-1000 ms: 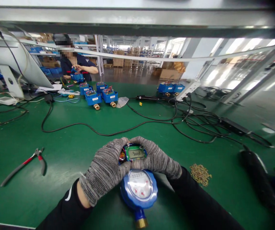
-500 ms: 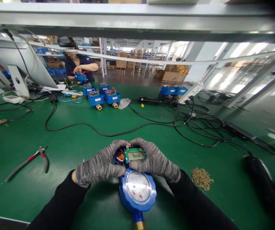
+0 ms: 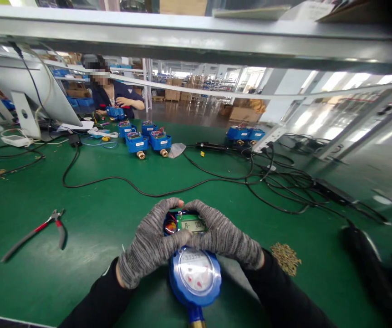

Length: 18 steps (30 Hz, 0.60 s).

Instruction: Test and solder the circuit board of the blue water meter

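Note:
A blue water meter (image 3: pixel 195 279) with a round glass dial lies on the green table (image 3: pixel 114 214) right in front of me. Its far end is an open blue housing with a green circuit board and a small LCD screen (image 3: pixel 192 223). My left hand (image 3: pixel 153 243), in a grey knit glove, wraps the left side of that housing. My right hand (image 3: pixel 221 234), gloved the same way, grips its right side. The fingertips of both hands meet over the top of the board. A brass fitting (image 3: pixel 196 322) sticks out of the meter at the bottom edge of the view.
Red-handled pliers (image 3: pixel 37 232) lie to the left. A heap of small brass screws (image 3: pixel 286 258) sits to the right. Black cables (image 3: pixel 216 175) cross the table's middle. Several blue meter units (image 3: pixel 144 139) stand at the far side, where a co-worker (image 3: pixel 114 98) handles one. A monitor (image 3: pixel 21 98) stands far left.
The LCD readout has changed from the word it showed earlier to other characters. Both hands stay clasped on the housing, and my left wrist has shifted slightly.

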Tool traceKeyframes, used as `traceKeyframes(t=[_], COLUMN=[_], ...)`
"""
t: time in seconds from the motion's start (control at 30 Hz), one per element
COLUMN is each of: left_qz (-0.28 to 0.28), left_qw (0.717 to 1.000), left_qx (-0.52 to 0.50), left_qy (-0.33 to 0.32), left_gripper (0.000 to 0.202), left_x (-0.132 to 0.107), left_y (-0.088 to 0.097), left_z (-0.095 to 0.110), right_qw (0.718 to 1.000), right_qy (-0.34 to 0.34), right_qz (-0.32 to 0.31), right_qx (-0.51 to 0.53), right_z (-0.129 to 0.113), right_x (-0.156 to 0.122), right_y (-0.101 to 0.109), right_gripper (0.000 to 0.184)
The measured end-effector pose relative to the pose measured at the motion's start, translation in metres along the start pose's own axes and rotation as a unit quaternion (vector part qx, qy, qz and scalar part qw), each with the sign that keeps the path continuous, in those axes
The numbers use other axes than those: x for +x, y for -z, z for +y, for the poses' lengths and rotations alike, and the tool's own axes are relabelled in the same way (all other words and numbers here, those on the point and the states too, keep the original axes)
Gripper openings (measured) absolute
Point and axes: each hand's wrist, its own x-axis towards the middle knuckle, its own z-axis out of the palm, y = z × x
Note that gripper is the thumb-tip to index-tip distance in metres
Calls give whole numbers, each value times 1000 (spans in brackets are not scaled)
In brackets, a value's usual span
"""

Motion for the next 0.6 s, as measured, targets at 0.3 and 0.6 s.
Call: traceKeyframes(t=[0.3,0.6], left_qz=[30,-17], left_qw=[925,920], left_qx=[255,266], left_qy=[-281,-289], left_gripper=[31,36], left_x=[-5,-7], left_y=[-14,-5], left_z=[4,-7], right_qw=[999,973], right_qy=[-27,55], right_qz=[42,222], right_qx=[15,20], right_z=[13,28], right_x=[-12,-84], right_y=[-1,-8], right_gripper=[90,44])
